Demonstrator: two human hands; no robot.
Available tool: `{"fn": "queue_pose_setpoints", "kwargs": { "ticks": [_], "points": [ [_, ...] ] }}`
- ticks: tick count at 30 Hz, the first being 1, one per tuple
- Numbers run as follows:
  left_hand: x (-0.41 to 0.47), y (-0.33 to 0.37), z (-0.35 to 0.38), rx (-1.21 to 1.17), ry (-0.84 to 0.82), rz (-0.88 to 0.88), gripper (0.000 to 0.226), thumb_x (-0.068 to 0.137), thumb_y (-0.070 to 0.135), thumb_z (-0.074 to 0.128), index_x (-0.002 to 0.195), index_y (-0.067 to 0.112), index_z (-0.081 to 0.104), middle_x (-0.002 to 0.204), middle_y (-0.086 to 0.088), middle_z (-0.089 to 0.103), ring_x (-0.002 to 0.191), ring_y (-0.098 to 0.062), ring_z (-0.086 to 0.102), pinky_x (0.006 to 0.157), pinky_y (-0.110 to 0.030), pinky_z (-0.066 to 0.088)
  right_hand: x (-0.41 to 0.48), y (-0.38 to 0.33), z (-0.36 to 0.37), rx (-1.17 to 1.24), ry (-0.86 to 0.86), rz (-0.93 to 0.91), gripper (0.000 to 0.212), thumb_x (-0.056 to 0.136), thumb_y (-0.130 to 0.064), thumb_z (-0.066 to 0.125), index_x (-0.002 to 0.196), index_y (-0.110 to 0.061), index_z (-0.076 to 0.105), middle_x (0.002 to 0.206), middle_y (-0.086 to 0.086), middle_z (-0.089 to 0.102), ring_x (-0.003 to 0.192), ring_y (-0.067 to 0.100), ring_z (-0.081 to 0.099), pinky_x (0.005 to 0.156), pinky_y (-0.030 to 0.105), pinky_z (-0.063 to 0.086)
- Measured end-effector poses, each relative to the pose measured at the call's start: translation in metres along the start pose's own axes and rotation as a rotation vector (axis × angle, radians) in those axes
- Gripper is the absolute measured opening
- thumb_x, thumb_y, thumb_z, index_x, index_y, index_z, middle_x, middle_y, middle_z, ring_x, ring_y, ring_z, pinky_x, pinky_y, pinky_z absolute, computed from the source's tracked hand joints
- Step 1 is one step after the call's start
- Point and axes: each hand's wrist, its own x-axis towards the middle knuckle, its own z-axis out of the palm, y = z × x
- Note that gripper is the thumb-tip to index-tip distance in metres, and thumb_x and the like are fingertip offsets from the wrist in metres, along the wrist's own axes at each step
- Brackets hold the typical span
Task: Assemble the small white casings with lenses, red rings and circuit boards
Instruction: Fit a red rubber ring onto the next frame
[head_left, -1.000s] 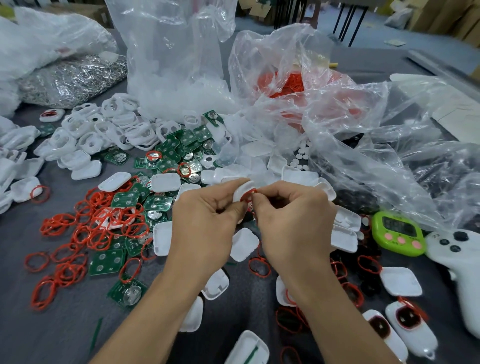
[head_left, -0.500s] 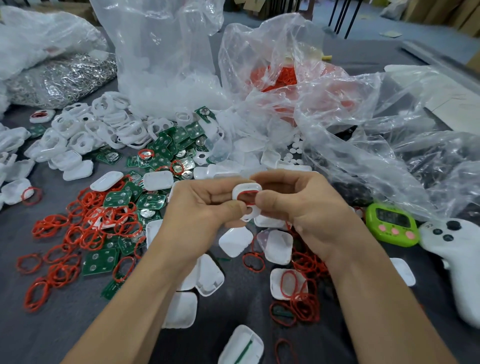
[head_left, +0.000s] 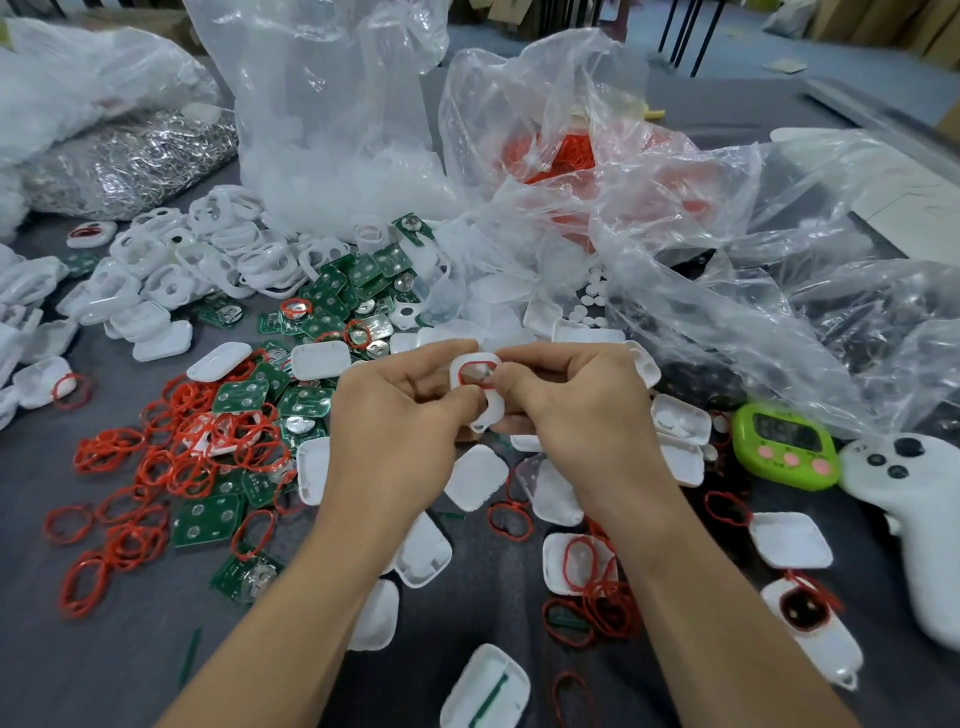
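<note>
We count two hands, left hand (head_left: 395, 415) and right hand (head_left: 576, 410), gripping one white casing (head_left: 480, 395). Right side: one green timer (head_left: 784, 447), one white controller (head_left: 919, 519). Left and near: red rings (head_left: 171, 457), circuit boards (head_left: 332, 296), loose casings (head_left: 208, 260) in heaps, too many to count. Far: several plastic bags (head_left: 322, 104), overlapping.

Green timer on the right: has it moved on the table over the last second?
No. The green timer sits just left of the white controller, exactly as before; only the head camera shifted slightly.
</note>
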Motion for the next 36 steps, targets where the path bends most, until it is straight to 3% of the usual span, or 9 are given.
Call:
{"fn": "queue_pose_setpoints", "kwargs": {
  "ticks": [4, 7, 10, 13, 17, 24, 30, 33, 36],
  "points": [
    [0.003, 0.0, -0.002, -0.151, 0.028, -0.063, 0.036, 0.082, -0.015, 0.069, 0.09, 0.018, 0.082, 0.081, -0.008, 0.08, 0.067, -0.022, 0.075, 0.058, -0.03, 0.061, -0.005, 0.0, 0.003, -0.119, 0.062, -0.122, 0.011, 0.085, -0.018, 0.08, 0.085, -0.029, 0.082, 0.074, -0.012, 0.078, 0.07, 0.007, 0.076, 0.068, 0.027, 0.062],
    [-0.001, -0.007, -0.002, 0.093, 0.168, 0.105, 0.026, 0.086, 0.01, 0.076, 0.108, 0.024, 0.08, 0.086, 0.009, 0.08, 0.078, -0.008, 0.076, 0.071, -0.029, 0.061, -0.016, -0.004, 0.018, -0.148, 0.075, -0.211, 0.005, 0.083, -0.029, 0.079, 0.086, -0.032, 0.081, 0.076, -0.02, 0.076, 0.073, -0.004, 0.073, 0.071, 0.02, 0.058],
    [-0.006, -0.009, -0.002, 0.351, 0.124, 0.176, 0.048, 0.078, 0.013, 0.067, 0.12, 0.034, 0.076, 0.102, 0.012, 0.079, 0.091, 0.005, 0.072, 0.082, -0.021, 0.06, -0.021, -0.001, 0.027, -0.169, 0.017, -0.192, 0.009, 0.082, -0.032, 0.075, 0.089, -0.03, 0.08, 0.079, -0.017, 0.077, 0.078, 0.002, 0.074, 0.076, 0.032, 0.06],
    [-0.005, -0.004, -0.002, 0.161, -0.04, 0.145, 0.05, 0.077, 0.009, 0.081, 0.111, 0.045, 0.077, 0.098, 0.012, 0.08, 0.093, -0.003, 0.076, 0.081, -0.027, 0.062, -0.011, -0.001, 0.017, 0.049, 0.137, -0.07, 0.01, 0.09, -0.017, 0.076, 0.082, -0.02, 0.081, 0.076, -0.002, 0.079, 0.075, 0.016, 0.077, 0.075, 0.04, 0.063],
    [-0.004, 0.001, -0.003, 0.124, 0.149, 0.158, 0.047, 0.073, 0.036, 0.084, 0.115, 0.053, 0.071, 0.088, 0.019, 0.078, 0.091, 0.003, 0.074, 0.076, -0.019, 0.058, -0.004, -0.01, 0.005, 0.358, -0.011, 0.139, 0.037, 0.1, -0.004, 0.061, 0.07, -0.014, 0.08, 0.072, 0.007, 0.077, 0.062, 0.017, 0.075, 0.057, 0.023, 0.059],
    [0.002, 0.004, -0.001, -0.154, -0.099, -0.133, 0.021, 0.09, 0.003, 0.072, 0.091, 0.02, 0.084, 0.088, -0.012, 0.08, 0.076, -0.019, 0.074, 0.062, -0.025, 0.059, -0.002, -0.009, -0.005, 0.102, -0.111, 0.103, 0.035, 0.098, -0.01, 0.067, 0.067, -0.02, 0.08, 0.071, 0.007, 0.077, 0.06, 0.019, 0.075, 0.056, 0.026, 0.059],
    [0.004, 0.001, 0.002, -0.083, 0.027, -0.134, 0.015, 0.085, 0.003, 0.077, 0.08, 0.016, 0.083, 0.075, -0.008, 0.078, 0.061, -0.014, 0.071, 0.052, -0.025, 0.055, 0.001, -0.02, -0.034, -0.472, 0.289, -0.241, 0.019, 0.085, -0.025, 0.079, 0.067, -0.032, 0.074, 0.064, -0.021, 0.071, 0.058, 0.0, 0.068, 0.058, 0.018, 0.055],
    [0.001, 0.003, 0.003, -0.199, -0.006, -0.203, 0.027, 0.093, 0.004, 0.069, 0.072, 0.019, 0.08, 0.071, -0.011, 0.075, 0.048, -0.021, 0.065, 0.042, -0.026, 0.053, 0.006, -0.039, -0.07, -0.533, 0.533, -0.284, 0.019, 0.087, -0.017, 0.074, 0.076, -0.032, 0.076, 0.056, -0.021, 0.065, 0.057, -0.008, 0.064, 0.053, 0.005, 0.046],
    [-0.001, 0.005, 0.003, -0.237, -0.065, -0.216, 0.022, 0.095, 0.005, 0.065, 0.082, 0.015, 0.078, 0.076, -0.013, 0.075, 0.037, -0.021, 0.053, 0.036, -0.024, 0.045, 0.02, -0.059, -0.103, -0.679, 0.719, -0.334, 0.024, 0.089, -0.007, 0.063, 0.087, -0.023, 0.08, 0.073, -0.013, 0.071, 0.067, 0.003, 0.064, 0.068, 0.003, 0.046]
  ]
}}
